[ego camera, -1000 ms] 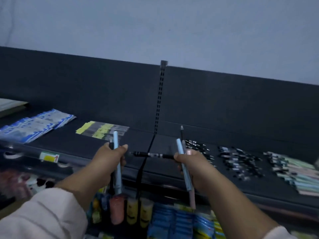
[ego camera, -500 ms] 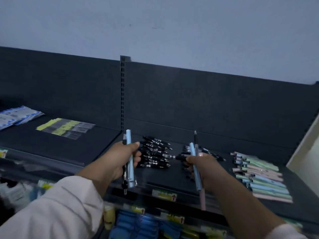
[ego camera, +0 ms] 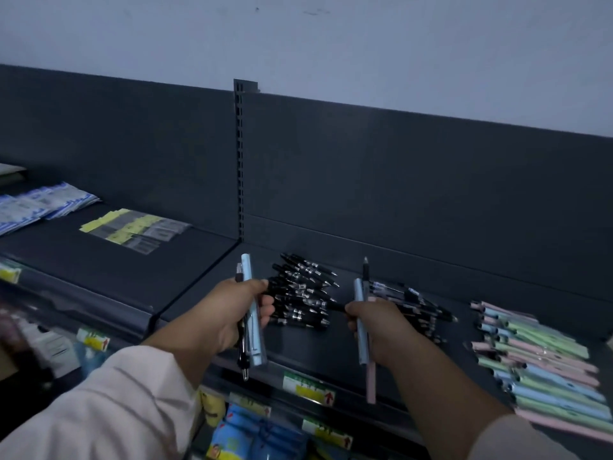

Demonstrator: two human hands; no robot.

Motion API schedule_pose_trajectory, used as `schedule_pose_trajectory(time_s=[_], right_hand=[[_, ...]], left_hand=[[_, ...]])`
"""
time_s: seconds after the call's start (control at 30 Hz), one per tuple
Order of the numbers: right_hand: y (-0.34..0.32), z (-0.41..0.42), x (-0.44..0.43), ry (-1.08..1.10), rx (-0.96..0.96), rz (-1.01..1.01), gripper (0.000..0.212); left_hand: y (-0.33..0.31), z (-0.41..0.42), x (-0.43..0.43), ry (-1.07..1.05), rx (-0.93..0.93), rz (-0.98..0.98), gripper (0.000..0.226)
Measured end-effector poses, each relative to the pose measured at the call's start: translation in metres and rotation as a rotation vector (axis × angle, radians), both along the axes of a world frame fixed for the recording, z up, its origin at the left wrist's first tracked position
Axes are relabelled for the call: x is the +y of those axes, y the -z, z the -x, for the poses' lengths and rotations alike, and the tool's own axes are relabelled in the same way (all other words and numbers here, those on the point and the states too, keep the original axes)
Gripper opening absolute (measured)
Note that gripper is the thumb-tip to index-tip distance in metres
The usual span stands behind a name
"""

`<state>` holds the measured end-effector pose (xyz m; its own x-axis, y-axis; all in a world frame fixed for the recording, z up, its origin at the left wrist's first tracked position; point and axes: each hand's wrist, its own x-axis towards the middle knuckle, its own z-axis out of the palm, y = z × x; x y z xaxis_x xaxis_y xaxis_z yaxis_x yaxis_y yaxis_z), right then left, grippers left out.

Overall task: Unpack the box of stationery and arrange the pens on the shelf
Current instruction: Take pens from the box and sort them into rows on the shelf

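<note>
Black pens [ego camera: 303, 290] heaped loose on the dark shelf [ego camera: 315, 346]; second black heap [ego camera: 414, 302] just right; pastel pens [ego camera: 537, 366], green, pink, blue, side by side farther right; light-blue pen [ego camera: 253, 327] and black pen [ego camera: 243, 353] upright in left hand [ego camera: 229, 313]; mixed bundle [ego camera: 363, 327] gripped upright in right hand [ego camera: 384, 330].

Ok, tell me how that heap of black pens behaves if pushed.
The heap of slim black pens lies loosely crisscrossed, so it would probably scatter. Round barrels may roll on the flat dark shelf. Each looks stiff and light.
</note>
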<state>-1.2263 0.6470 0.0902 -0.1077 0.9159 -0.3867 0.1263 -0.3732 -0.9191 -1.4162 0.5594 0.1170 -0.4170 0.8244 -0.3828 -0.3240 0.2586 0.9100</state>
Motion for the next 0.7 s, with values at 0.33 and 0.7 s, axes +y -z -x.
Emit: schedule_pose_trajectory(time_s=[0.33,0.7], right_hand=[[0.013,0.039,0.042,-0.037,-0.026,0.013,0.012],[0.008,0.041,0.058,-0.121,-0.087,-0.109,0.015]], left_hand=[[0.012,0.028,0.061,0.075,-0.070,0.004,0.018],[0.024,0.021,0.108,0.138,-0.190,-0.019,0.018]])
